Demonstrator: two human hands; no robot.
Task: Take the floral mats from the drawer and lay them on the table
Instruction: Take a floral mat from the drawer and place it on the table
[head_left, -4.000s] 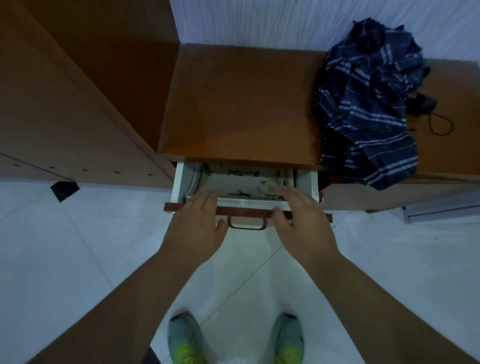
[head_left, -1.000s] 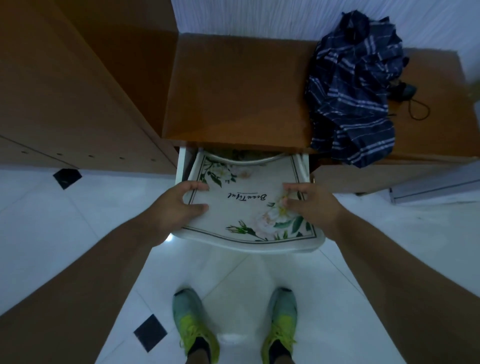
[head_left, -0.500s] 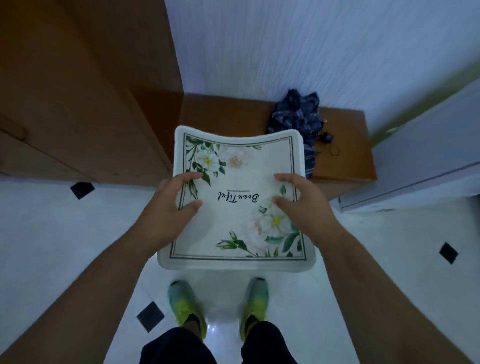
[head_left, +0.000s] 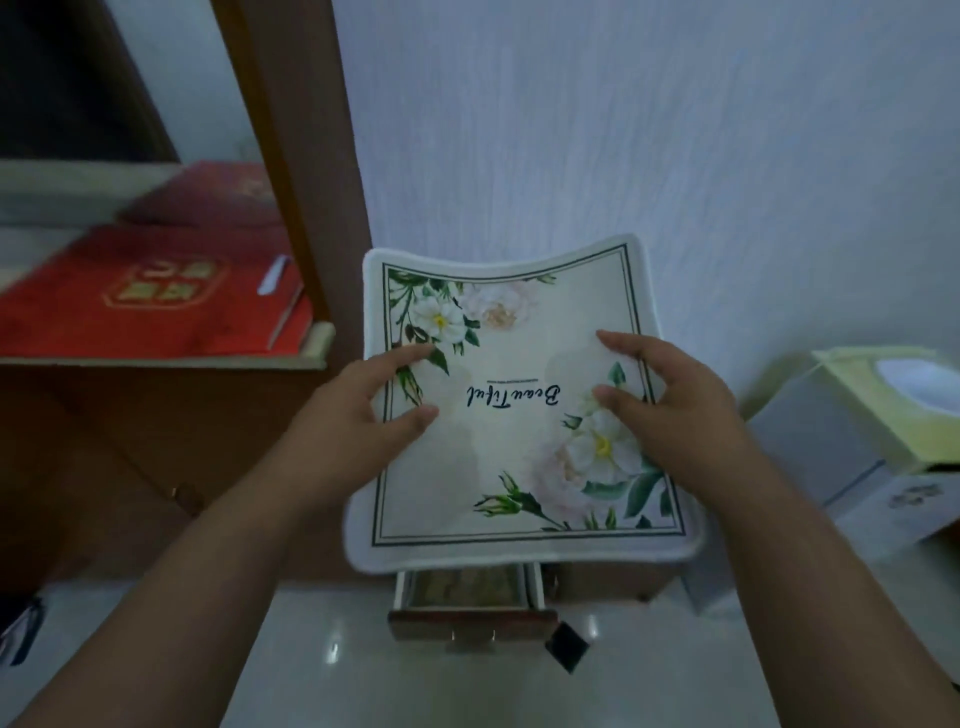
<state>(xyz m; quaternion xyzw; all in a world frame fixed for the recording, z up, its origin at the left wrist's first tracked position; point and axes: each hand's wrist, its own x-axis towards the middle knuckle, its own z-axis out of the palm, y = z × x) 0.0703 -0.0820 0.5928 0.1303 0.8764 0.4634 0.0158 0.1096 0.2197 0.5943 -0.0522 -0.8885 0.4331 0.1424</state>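
A cream floral mat (head_left: 519, 467) with green leaves, white flowers and dark script lettering hangs in the air at chest height, print side up. My left hand (head_left: 358, 415) grips its left edge with the thumb on top. My right hand (head_left: 670, 415) grips its right edge the same way. How many mats are in the stack cannot be told. Below it the drawer (head_left: 467, 603) stands pulled open, its inside mostly hidden by the mat.
A wooden shelf unit on the left holds red books (head_left: 140, 306) with a white pen. A tall wooden post (head_left: 306, 156) stands beside it. White and pale yellow boxes (head_left: 883, 436) sit at the right. Behind is a white wall, below a glossy white floor.
The mat has been lifted out of the drawer and raised. My view has tilted upward, so the shelf and boxes now show and my feet are out of sight.
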